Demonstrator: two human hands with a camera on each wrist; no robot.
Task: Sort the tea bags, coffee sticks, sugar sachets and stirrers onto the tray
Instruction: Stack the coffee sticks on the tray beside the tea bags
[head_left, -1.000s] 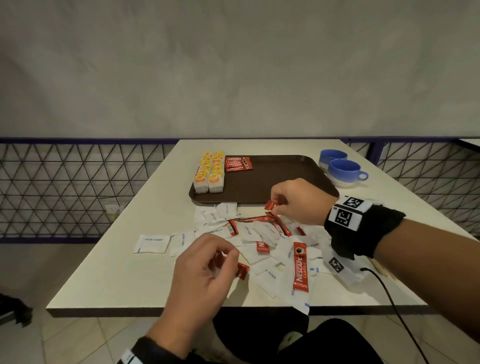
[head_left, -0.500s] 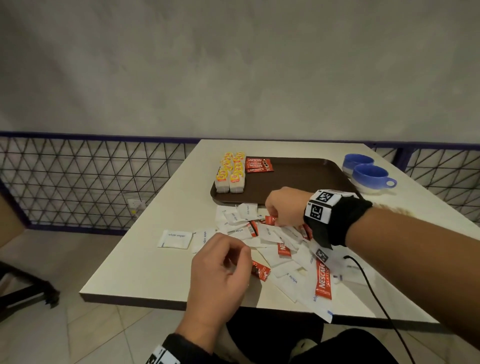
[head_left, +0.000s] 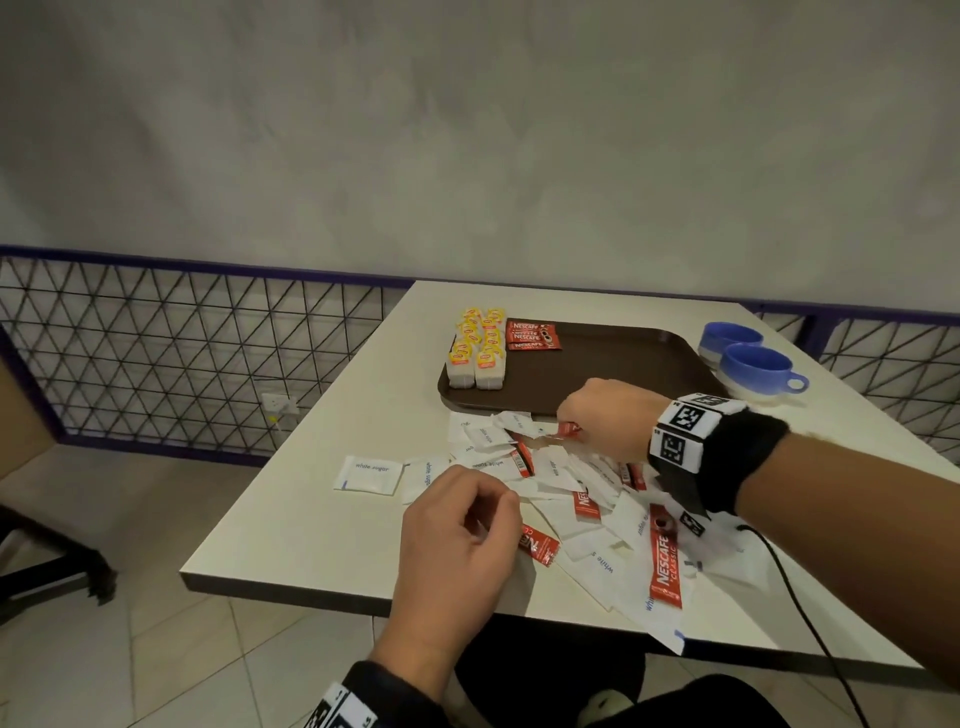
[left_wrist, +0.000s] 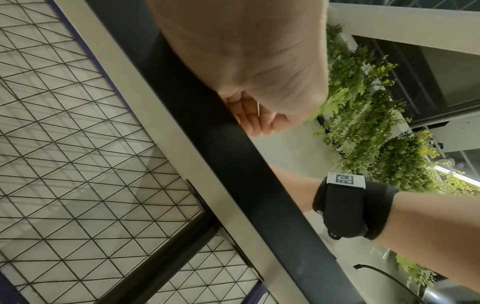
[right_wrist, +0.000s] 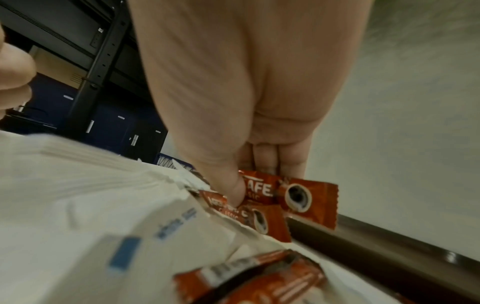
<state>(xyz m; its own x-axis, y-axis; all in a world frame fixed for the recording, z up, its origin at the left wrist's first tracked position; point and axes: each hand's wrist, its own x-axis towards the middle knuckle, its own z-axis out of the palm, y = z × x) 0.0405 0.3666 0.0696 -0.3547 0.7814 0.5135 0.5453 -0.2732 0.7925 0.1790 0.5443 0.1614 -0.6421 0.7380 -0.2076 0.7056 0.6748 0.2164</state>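
Our right hand (head_left: 605, 418) has two red Nescafe coffee sticks (right_wrist: 291, 202) pinched at the pile's far edge, so we'd lift them straight up, then lay them flat beside the ones on the brown plastic tray (head_left: 613, 364), while the left hand (head_left: 457, 530) stays out, fingers curled on a red stick (head_left: 540, 543) on the bench (head_left: 311, 525).

The left hand (left_wrist: 249, 67) is seen from below, its fingers (left_wrist: 255, 121) curled in toward the palm just above the dark worktop edge (left_wrist: 233, 164). Lower right, the other forearm wears a black wrist strap (left_wrist: 353, 207). A wire mesh fence (left_wrist: 78, 164) fills the left side, and green plants (left_wrist: 376, 123) stand at the right.
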